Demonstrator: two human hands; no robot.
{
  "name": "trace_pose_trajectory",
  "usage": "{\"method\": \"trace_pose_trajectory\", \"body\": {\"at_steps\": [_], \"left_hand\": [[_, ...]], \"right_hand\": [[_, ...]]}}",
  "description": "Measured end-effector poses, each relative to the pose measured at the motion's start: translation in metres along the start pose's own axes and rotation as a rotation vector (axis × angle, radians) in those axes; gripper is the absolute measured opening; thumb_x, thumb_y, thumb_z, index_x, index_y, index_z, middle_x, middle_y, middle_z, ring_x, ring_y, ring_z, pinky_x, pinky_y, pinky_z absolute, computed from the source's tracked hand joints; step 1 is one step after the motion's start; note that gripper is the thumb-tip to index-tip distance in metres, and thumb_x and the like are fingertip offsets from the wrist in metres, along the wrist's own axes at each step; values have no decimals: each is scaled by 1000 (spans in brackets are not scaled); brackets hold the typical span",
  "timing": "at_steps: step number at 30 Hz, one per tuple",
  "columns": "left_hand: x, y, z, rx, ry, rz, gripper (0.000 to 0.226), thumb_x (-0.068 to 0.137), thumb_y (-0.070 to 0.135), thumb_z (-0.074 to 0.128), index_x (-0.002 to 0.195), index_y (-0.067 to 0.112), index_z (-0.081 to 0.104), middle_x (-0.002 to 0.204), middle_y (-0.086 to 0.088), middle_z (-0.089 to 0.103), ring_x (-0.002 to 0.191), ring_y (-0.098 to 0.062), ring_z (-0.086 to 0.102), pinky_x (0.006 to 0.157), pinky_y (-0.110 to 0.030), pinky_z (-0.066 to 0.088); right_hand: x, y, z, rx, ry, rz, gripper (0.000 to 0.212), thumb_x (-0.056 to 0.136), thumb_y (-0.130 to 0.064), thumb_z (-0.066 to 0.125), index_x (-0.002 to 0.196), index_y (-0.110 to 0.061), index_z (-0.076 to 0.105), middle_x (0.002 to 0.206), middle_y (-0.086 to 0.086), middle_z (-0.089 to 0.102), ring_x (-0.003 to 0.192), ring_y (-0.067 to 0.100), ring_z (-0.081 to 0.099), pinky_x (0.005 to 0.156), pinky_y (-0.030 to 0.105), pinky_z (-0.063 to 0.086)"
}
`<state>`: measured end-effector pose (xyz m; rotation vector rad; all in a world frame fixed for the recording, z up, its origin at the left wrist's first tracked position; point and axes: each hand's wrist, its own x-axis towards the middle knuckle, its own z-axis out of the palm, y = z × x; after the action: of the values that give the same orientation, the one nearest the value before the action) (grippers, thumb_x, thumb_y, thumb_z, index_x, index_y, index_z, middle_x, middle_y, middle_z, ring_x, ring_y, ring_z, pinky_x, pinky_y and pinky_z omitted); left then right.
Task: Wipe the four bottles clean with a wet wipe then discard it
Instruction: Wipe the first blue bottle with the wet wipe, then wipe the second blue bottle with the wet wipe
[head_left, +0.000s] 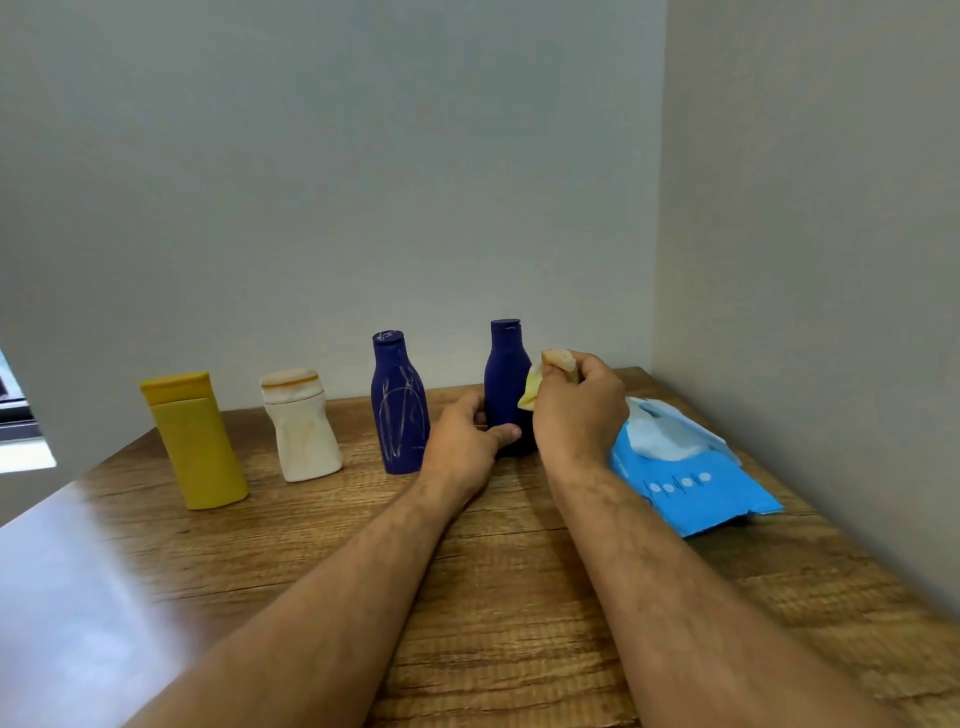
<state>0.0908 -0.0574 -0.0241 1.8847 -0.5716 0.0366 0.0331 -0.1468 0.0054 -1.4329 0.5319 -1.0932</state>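
Four plastic bottles stand in a row on the wooden counter (519, 597), and the wiping looks to be on the first, the rightmost dark blue bottle (505, 379). The left hand (462, 447) curls round its base, while the right hand (579, 410) pinches a crumpled yellowish wet wipe (537, 387) against its side. Next should come the scribbled dark blue bottle (399, 410) to its left, then the stained white bottle (304, 431) and the yellow bottle (195, 441).

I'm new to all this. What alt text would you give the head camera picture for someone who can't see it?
A person's left hand steadies a dark blue bottle on a wooden table while the right hand presses a yellowed wet wipe against it. To its left stand a scribbled blue bottle, a stained white bottle and a yellow bottle; a blue wipes pack lies to the right.
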Motion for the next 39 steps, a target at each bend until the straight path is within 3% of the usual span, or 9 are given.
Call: {"method": "trace_pose_trajectory", "body": {"at_steps": [7,13,16,20,25,34,39], "left_hand": [[0,3,-3,35,-26,-74,50,88,15,75,134,20,56,118,7,70,107,-7,64,99,-34,50],[-4,4,-2,115,5,-179,75,75,8,84,139,16,45,125,2,67,116,-16,63,104,-41,51],[-9,5,-3,161,46,-179,64,77,10,85,127,18,45,114,1,65,108,-16,63,90,-30,53],[-24,7,-5,223,83,-159,42,82,11,81,105,20,48,96,4,63,82,-6,60,65,-20,45],[-46,10,-13,206,159,-146,36,85,10,78,105,19,48,91,6,61,74,-2,56,53,-12,39],[-79,26,-41,122,429,153,27,82,27,81,90,29,55,82,11,66,77,2,62,66,-8,47],[-71,18,-57,219,614,291,32,84,24,79,98,27,51,95,16,56,90,-7,55,78,-18,48]], "right_hand": [[1,-4,-1,27,75,-30,17,99,-29,56,112,-23,66,104,-6,67,89,11,62,61,6,43],[-1,-7,-3,29,106,-27,18,98,-31,57,110,-22,66,102,-5,67,87,12,63,63,9,48],[-6,-8,-3,19,68,-34,17,98,-31,57,109,-22,66,100,-6,67,88,13,63,63,11,49],[-14,-11,-3,10,9,-54,14,98,-29,58,109,-23,66,102,-8,66,92,12,63,63,9,47],[-20,-10,-3,-1,-46,-62,21,97,-29,60,114,-20,67,109,-5,68,98,15,64,74,21,57],[-36,-10,1,-96,-245,-150,17,94,-22,63,110,-21,67,109,-6,67,97,9,60,71,9,44],[-47,-3,8,-212,-424,-233,15,95,-21,60,108,-23,69,97,-10,66,89,3,60,66,10,43]]}}
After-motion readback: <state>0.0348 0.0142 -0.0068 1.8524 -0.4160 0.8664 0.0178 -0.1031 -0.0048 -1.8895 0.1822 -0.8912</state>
